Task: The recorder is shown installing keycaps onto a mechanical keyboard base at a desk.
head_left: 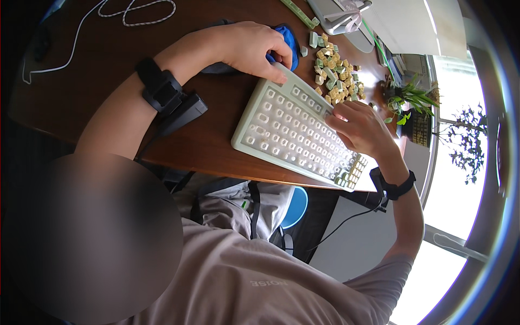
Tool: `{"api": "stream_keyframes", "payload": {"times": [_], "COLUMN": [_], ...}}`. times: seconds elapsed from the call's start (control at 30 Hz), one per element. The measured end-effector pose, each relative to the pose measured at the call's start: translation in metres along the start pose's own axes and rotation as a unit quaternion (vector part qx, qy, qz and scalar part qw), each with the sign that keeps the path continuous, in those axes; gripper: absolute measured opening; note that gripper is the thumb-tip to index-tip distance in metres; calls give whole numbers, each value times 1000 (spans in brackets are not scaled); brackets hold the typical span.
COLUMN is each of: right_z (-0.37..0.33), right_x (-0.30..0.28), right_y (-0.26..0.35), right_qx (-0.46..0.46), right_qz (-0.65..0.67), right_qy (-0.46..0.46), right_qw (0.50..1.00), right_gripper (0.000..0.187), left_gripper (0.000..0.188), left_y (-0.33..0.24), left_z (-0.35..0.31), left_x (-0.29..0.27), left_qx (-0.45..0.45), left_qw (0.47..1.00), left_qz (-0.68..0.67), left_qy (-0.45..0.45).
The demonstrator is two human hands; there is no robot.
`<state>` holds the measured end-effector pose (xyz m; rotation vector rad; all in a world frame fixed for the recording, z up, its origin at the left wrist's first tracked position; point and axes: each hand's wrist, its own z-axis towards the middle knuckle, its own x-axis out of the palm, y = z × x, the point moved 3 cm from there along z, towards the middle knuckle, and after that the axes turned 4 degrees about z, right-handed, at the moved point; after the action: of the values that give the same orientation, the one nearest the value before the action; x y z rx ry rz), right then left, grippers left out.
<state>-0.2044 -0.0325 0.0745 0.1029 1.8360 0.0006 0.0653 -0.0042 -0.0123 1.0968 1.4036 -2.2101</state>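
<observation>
A pale green keyboard lies at a slant near the table's front edge, most of its keycaps off and its light switches bare. Only at its right end do several green and cream keycaps remain. My left hand is closed on the far left corner, thumb on top and fingers past the edge, beside a blue cloth. Over the upper right of the board, my right hand has its fingers pressed together; whatever they hold is hidden. Behind the keyboard lies a pile of loose cream and green keycaps.
The brown table carries a white braided cable at the far left. A light stand is behind the keycaps, and potted plants stand right by the window. Below the table edge is a blue bin.
</observation>
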Motion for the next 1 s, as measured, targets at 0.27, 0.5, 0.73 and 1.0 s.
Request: {"api": "stream_keyframes", "payload": {"times": [0.27, 0.5, 0.73, 1.0], "right_z": [1, -3, -2, -6], "right_x": [5, 12, 18, 20], "right_y": [-5, -9, -12, -13], "right_qx": [4, 24, 38, -2], "right_qz": [57, 108, 104, 135], "right_qy": [-1, -14, -7, -57], "right_qw": [998, 994, 994, 989], "right_gripper": [27, 21, 18, 17], "left_gripper": [30, 30, 34, 40], "left_y": [2, 3, 6, -51], "left_z": [4, 4, 5, 27], "left_x": [-3, -2, -1, -9], "left_qx": [-21, -23, -39, -121], "left_qw": [997, 997, 995, 978], "left_qz": [-52, -44, -58, 92], "left_qy": [48, 53, 70, 141]}}
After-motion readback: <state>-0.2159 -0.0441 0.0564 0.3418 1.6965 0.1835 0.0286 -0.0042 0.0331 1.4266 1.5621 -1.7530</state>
